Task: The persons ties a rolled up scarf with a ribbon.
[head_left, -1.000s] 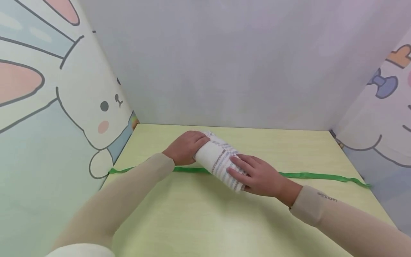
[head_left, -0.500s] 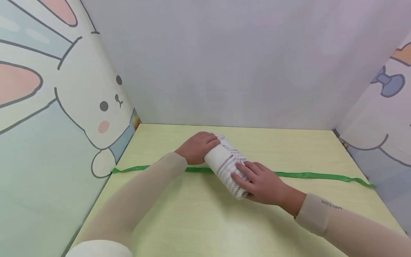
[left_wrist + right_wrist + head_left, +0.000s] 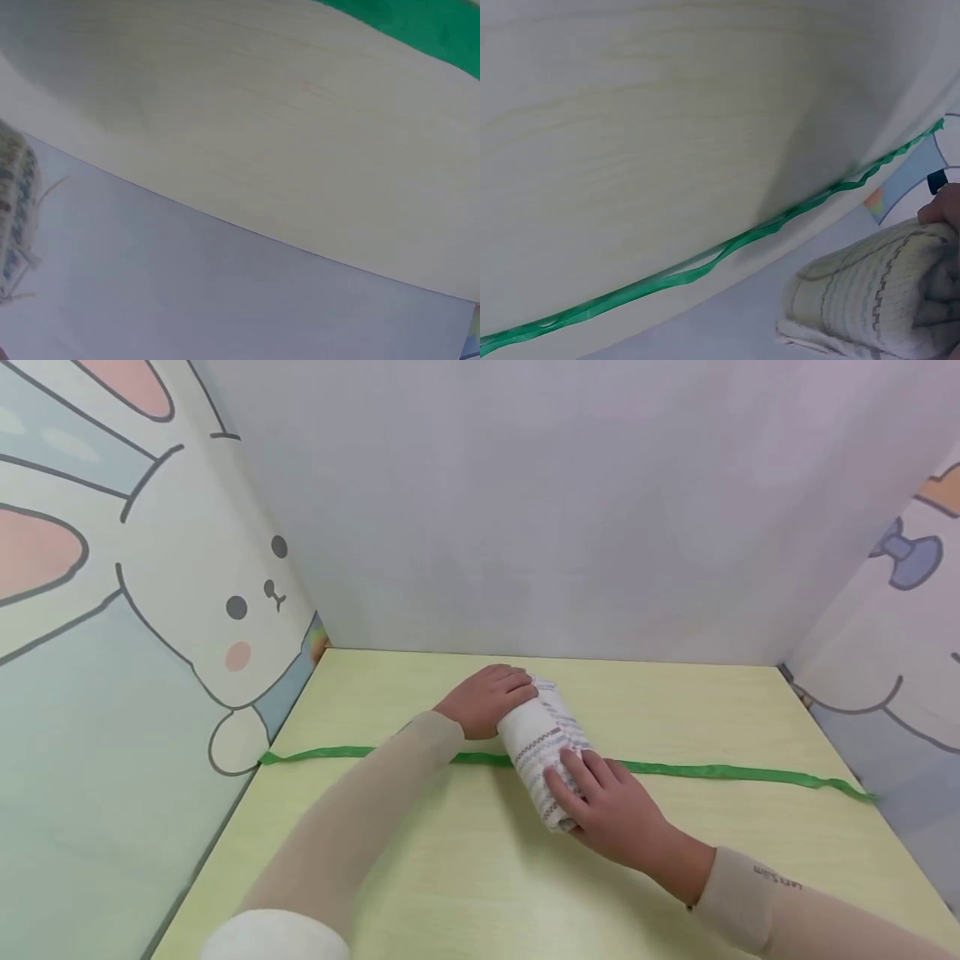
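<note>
Nearest, the right hand (image 3: 618, 810) is laid over the near end of a rolled striped towel (image 3: 534, 739), its fingers bent and slightly spread; its thumb cannot be made out. The towel is slanted from far left to near right across the middle of the table (image 3: 450, 902), and is seemingly held clear of the surface, judging by the shadow cast below. The far end is gripped by the left hand (image 3: 491, 700), fingers curled over the top, thumb hidden. With both ends held, the roll is probably kept from loosening or sagging. Beneath it, a green ribbon (image 3: 712, 771) is stretched left to right, perhaps as a dividing line. Beyond, the table is backed by a pale wall (image 3: 525, 510).
</note>
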Demonstrator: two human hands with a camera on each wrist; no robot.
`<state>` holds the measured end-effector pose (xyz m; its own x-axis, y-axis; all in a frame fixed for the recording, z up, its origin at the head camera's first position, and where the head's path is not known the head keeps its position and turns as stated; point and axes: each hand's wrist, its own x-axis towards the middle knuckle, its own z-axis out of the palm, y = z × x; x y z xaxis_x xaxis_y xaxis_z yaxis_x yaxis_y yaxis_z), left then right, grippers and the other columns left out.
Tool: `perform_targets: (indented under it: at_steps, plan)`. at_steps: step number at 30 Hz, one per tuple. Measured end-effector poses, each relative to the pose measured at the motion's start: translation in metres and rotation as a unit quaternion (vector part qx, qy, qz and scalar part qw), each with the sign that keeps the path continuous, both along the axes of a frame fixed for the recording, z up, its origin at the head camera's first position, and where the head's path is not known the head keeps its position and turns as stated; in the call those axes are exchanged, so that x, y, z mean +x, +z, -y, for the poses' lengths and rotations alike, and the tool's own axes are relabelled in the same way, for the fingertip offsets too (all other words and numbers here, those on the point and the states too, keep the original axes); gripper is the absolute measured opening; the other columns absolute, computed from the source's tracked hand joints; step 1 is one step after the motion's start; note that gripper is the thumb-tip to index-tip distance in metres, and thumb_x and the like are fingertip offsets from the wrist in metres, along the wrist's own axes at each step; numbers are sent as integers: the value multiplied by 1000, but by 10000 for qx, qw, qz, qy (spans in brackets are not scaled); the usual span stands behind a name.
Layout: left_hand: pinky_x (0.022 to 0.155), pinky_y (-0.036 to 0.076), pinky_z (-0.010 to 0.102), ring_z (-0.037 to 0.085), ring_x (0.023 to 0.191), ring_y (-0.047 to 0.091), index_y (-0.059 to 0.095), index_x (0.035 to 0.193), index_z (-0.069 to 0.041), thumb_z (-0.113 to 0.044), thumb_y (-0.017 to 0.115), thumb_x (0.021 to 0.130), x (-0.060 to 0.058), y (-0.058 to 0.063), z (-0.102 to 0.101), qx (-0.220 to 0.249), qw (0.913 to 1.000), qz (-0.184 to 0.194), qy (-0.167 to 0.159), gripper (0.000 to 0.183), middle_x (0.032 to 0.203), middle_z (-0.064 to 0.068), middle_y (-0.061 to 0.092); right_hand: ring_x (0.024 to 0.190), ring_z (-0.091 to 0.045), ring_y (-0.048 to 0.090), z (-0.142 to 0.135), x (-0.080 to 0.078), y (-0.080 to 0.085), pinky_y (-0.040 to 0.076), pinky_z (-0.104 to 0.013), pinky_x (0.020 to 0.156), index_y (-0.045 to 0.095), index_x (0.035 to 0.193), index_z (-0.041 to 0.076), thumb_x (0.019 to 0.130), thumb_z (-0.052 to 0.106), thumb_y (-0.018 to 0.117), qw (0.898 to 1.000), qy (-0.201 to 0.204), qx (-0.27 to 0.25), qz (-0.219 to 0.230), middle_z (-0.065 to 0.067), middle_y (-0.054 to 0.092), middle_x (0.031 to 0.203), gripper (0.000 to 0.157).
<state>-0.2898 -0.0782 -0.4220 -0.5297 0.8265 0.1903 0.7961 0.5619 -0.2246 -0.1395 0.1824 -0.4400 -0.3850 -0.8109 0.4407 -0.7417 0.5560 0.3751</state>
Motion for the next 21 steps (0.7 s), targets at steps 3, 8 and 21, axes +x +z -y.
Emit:
perform_targets:
  at_steps: [3,8,21]
  plan:
    - [121,27,37,22,141,45,52,146,-19,-38,81,90,0,-2,-4,-202,9997,14,-105,66,150,1,53,102,-44,62,3,7,-2,59,-51,75,58,135,8,65,46,97,9999,-68,-50,91,-25,61,130,89]
    - [122,25,39,23,144,41,50,150,-19,-38,81,90,1,-7,-8,-512,9985,10,-194,70,154,1,50,101,-43,62,5,15,-8,59,-49,73,57,136,8,65,47,97,9997,-153,13,180,-25,60,129,90]
    - [124,18,38,22,150,34,48,152,-25,-37,72,98,-3,-14,-22,-760,9970,99,-146,61,159,0,44,99,-44,60,14,24,-16,59,-48,64,57,134,8,68,38,97,9983,-513,-157,230,-26,59,127,82]
